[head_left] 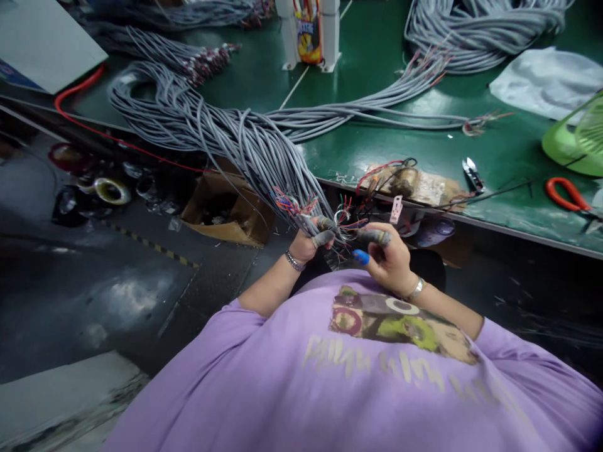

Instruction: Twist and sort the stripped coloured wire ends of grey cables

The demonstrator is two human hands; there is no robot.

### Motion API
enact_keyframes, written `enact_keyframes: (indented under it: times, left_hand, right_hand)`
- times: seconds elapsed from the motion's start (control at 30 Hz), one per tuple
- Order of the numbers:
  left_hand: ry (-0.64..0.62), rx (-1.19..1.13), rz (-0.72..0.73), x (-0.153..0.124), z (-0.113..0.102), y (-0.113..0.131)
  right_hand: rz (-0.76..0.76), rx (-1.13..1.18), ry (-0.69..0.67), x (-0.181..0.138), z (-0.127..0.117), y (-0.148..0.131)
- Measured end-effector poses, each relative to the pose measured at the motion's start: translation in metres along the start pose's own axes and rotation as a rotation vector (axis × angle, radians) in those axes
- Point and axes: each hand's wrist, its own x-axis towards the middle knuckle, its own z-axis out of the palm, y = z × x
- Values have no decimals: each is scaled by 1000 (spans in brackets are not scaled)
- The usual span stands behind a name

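A thick bundle of grey cables [264, 144] hangs over the table edge toward me, its stripped ends showing thin coloured wires [346, 213]. My left hand [311, 243] is closed around cable ends, with grey coverings on its thumb and a finger. Just right of the wire ends is my right hand [393, 260], its thumb in a blue finger cot and its index finger wrapped in grey. Thumb and index finger stand apart, close to the wires, and I see nothing held between them. The other right fingers are partly hidden.
On the green table [339, 154] lie wire cutters [472, 176], red-handled pliers [568, 194], a soldering area with a stained board [428, 187], a green fan [577, 135] and more cable coils [485, 31]. A cardboard box [226, 216] and tape rolls [112, 190] are below.
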Motion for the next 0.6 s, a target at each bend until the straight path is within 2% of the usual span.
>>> enact_keyframes:
  times: [0.17,0.27,0.37,0.47,0.53,0.57,0.6]
  left_hand:
    - [21,81,15,0,7,-1]
    - [34,138,28,0,11,-2]
    - [78,156,46,0,16,-4]
    - [119,126,49,2,20,-4]
    - [142,79,52,4,20,-2]
    - [150,50,57,5,19,-1]
    - [150,21,62,6,17,1]
  right_hand:
    - [238,20,-72,11,12,-5]
    - [259,97,-172,13,16,-6]
    - [160,41,-289,10,16,-12]
    - [-71,-4,-499,10,16,-18]
    - [-231,66,-688,11,12,-20]
    - [-272,113,-745,11,9,-20]
    - [-272,159,-747,11,5,-20]
